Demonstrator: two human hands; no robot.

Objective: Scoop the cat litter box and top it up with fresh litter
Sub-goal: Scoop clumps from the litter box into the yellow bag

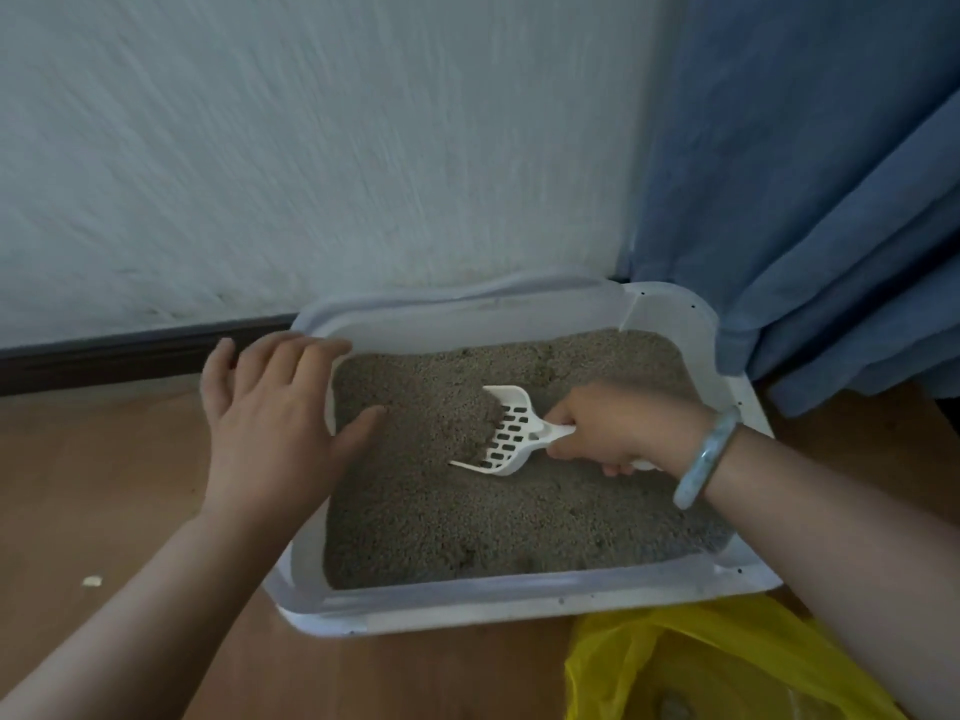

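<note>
A white litter box (519,605) sits on the wooden floor, filled with grey-brown litter (467,517). My right hand (613,426) is closed around the handle of a white slotted scoop (511,433). The scoop's front edge is dug into the litter near the box's middle, with a mound of litter piled against it. My left hand (270,413) lies flat with fingers spread over the box's left rim, thumb above the litter. A pale green bangle (706,457) circles my right wrist.
A yellow plastic bag (691,662) lies on the floor at the box's front right corner. A blue curtain (810,200) hangs at the right, touching the box's far corner. A white wall with dark skirting stands behind. A small white scrap (92,580) lies on the floor at the left.
</note>
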